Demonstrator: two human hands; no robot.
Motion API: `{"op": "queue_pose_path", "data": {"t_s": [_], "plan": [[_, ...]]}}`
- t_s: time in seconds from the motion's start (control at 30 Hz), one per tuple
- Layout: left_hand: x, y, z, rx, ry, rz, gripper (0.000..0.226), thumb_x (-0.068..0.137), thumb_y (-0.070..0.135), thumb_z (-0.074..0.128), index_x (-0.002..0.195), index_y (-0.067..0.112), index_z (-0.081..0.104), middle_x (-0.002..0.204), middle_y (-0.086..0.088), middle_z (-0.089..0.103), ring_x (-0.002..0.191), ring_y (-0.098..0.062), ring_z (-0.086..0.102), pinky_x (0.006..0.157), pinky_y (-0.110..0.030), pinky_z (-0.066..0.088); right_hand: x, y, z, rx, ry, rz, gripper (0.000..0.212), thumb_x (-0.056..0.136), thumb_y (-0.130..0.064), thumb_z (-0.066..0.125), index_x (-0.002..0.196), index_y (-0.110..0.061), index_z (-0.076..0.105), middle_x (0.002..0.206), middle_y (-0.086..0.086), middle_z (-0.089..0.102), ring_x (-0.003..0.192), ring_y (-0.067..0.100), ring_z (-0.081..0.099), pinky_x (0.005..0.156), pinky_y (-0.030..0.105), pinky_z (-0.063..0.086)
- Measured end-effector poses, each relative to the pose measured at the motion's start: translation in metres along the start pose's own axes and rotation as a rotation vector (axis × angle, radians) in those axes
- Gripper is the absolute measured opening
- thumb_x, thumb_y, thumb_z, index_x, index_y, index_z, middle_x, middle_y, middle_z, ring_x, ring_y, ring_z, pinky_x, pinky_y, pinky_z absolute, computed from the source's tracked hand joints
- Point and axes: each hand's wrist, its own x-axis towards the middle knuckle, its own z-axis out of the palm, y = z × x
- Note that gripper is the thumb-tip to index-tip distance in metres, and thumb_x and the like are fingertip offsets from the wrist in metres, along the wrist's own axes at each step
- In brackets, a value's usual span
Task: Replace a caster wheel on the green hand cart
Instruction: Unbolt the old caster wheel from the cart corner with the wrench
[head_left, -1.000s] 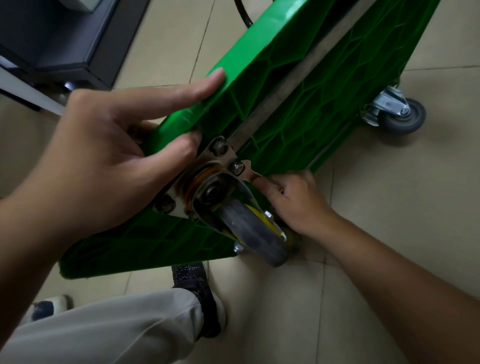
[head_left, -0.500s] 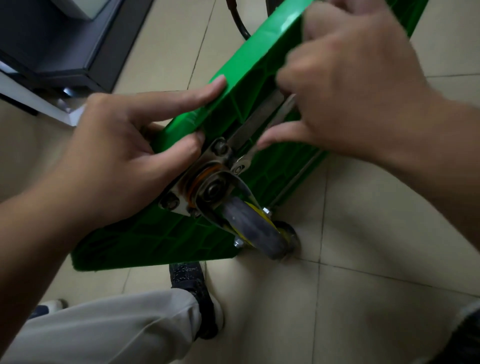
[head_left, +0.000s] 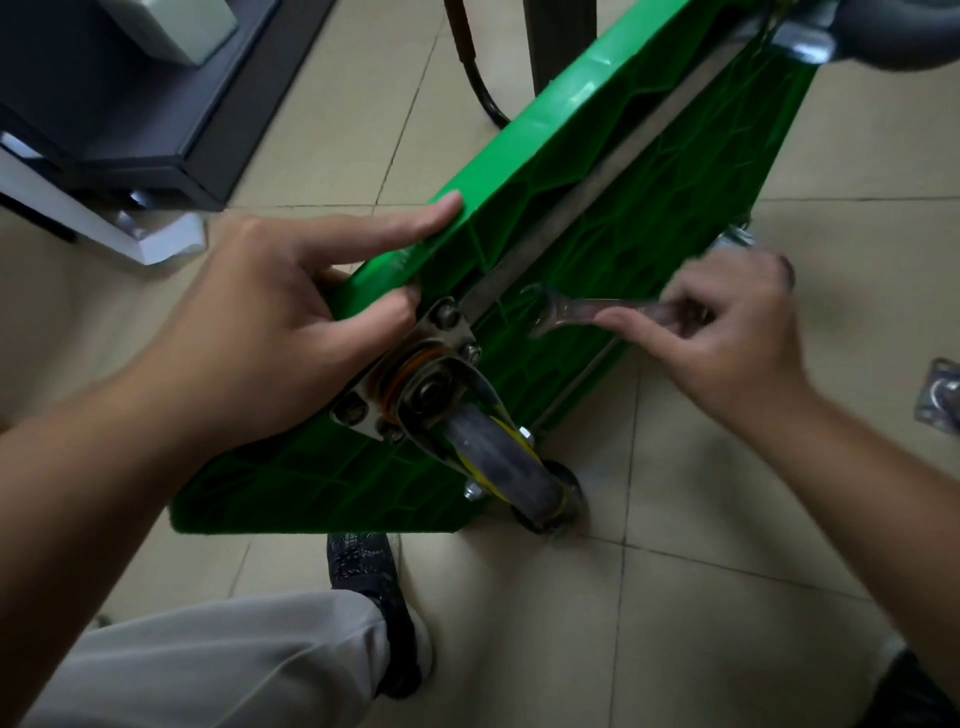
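The right hand (head_left: 727, 338) pinches the wrench (head_left: 582, 310) by its shank, thumb and fingers curled round it. Its open end points toward the left hand and sits just short of the nearest bolt (head_left: 470, 353), touching nothing. The left hand (head_left: 280, 338) grips the edge of the tipped cart (head_left: 649, 171), index finger laid straight along the rim and thumb pressed beside the caster plate (head_left: 415, 358).

Just past that thumb the old caster (head_left: 493, 457) is bolted on, its wheel resting on the floor. All four bolts look seated, so I judge removal has hardly begun. Whether any is loosened I cannot tell.

Beyond the right wrist a metal plate (head_left: 941, 396) lies on the floor, perhaps the replacement. Unbolting, swapping and refastening all remain.
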Motion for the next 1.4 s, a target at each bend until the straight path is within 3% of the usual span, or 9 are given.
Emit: {"op": "queue_pose_path", "data": {"t_s": [0.13, 0.37, 0.47, 0.63, 0.77, 0.93, 1.17, 1.3, 1.4], "plan": [[0.000, 0.000, 0.003, -0.017, 0.004, -0.017, 0.049, 0.090, 0.020, 0.066, 0.138, 0.035, 0.062, 0.135, 0.020, 0.063, 0.110, 0.005, 0.067, 0.096, -0.030, 0.058, -0.047, -0.032, 0.056, 0.550, 0.053, 0.509, 0.073, 0.082, -0.073, 0.062, 0.053, -0.009, 0.043, 0.049, -0.010, 0.034, 0.047, 0.000, 0.033, 0.050, 0.011, 0.028], [-0.001, 0.003, 0.002, 0.000, 0.024, -0.033, 0.049, 0.091, 0.023, 0.068, 0.135, 0.043, 0.065, 0.126, 0.036, 0.063, 0.095, -0.009, 0.075, 0.076, -0.043, 0.064, -0.086, -0.067, 0.118, 0.832, 0.079, 0.745, 0.081, 0.076, -0.077, 0.068, 0.054, -0.008, 0.032, 0.051, -0.011, 0.026, 0.049, 0.005, 0.025, 0.046, 0.021, 0.023], [-0.001, 0.002, 0.002, 0.016, 0.015, -0.031, 0.049, 0.091, 0.026, 0.068, 0.135, 0.046, 0.064, 0.123, 0.037, 0.064, 0.092, -0.018, 0.076, 0.072, -0.049, 0.064, -0.096, -0.065, 0.128, 0.862, 0.039, 0.775, 0.077, 0.077, -0.078, 0.067, 0.054, -0.010, 0.037, 0.051, -0.014, 0.030, 0.049, 0.004, 0.027, 0.046, 0.020, 0.025], [-0.001, -0.001, 0.002, 0.007, 0.021, -0.003, 0.049, 0.092, 0.022, 0.069, 0.138, 0.040, 0.063, 0.133, 0.025, 0.064, 0.108, -0.006, 0.072, 0.086, -0.040, 0.063, -0.102, -0.051, 0.135, 0.881, -0.124, 0.801, 0.065, 0.073, -0.084, 0.065, 0.053, -0.025, 0.046, 0.052, -0.015, 0.035, 0.052, 0.004, 0.034, 0.050, 0.023, 0.029], [-0.001, -0.004, 0.002, 0.011, 0.019, 0.009, 0.050, 0.095, 0.013, 0.073, 0.140, 0.031, 0.062, 0.134, 0.020, 0.062, 0.115, 0.009, 0.063, 0.098, -0.019, 0.054, -0.087, -0.047, 0.144, 0.937, -0.338, 0.881, 0.047, 0.061, -0.066, 0.070, 0.073, -0.021, 0.066, 0.080, 0.027, 0.065, 0.077, 0.043, 0.063, 0.079, 0.052, 0.057], [-0.002, -0.004, 0.005, 0.018, 0.020, 0.038, 0.052, 0.094, 0.005, 0.072, 0.137, 0.032, 0.063, 0.130, 0.036, 0.057, 0.112, 0.017, 0.059, 0.089, -0.004, 0.048, -0.073, -0.038, 0.148, 0.890, -0.157, 0.945, 0.069, 0.041, -0.080, 0.077, 0.061, -0.016, 0.060, 0.055, -0.003, 0.056, 0.051, 0.003, 0.051, 0.051, 0.018, 0.041], [-0.003, -0.002, 0.007, 0.050, 0.018, 0.079, 0.052, 0.094, 0.008, 0.071, 0.136, 0.038, 0.061, 0.099, 0.062, 0.048, 0.090, 0.031, 0.054, 0.077, 0.003, 0.045, -0.066, -0.027, 0.153, 0.812, -0.024, 0.965, 0.069, 0.042, -0.078, 0.084, 0.071, -0.019, 0.069, 0.067, -0.004, 0.066, 0.060, 0.006, 0.059, 0.054, 0.020, 0.046], [-0.003, -0.002, 0.006, 0.062, 0.035, 0.068, 0.051, 0.096, 0.012, 0.072, 0.135, 0.044, 0.062, 0.112, 0.057, 0.051, 0.083, 0.019, 0.060, 0.072, -0.007, 0.054, -0.056, -0.015, 0.129, 0.662, -0.015, 0.832, 0.073, 0.040, -0.089, 0.078, 0.073, -0.024, 0.067, 0.063, -0.019, 0.064, 0.056, -0.005, 0.056, 0.051, 0.009, 0.040], [-0.003, -0.005, 0.005, 0.062, 0.028, 0.053, 0.050, 0.096, 0.017, 0.071, 0.133, 0.048, 0.063, 0.099, 0.056, 0.058, 0.072, 0.009, 0.058, 0.066, -0.014, 0.055, -0.030, -0.005, 0.089, 0.458, -0.070, 0.642, 0.068, 0.045, -0.084, 0.080, 0.075, -0.026, 0.062, 0.064, -0.019, 0.060, 0.058, -0.005, 0.052, 0.051, 0.009, 0.036]]}}
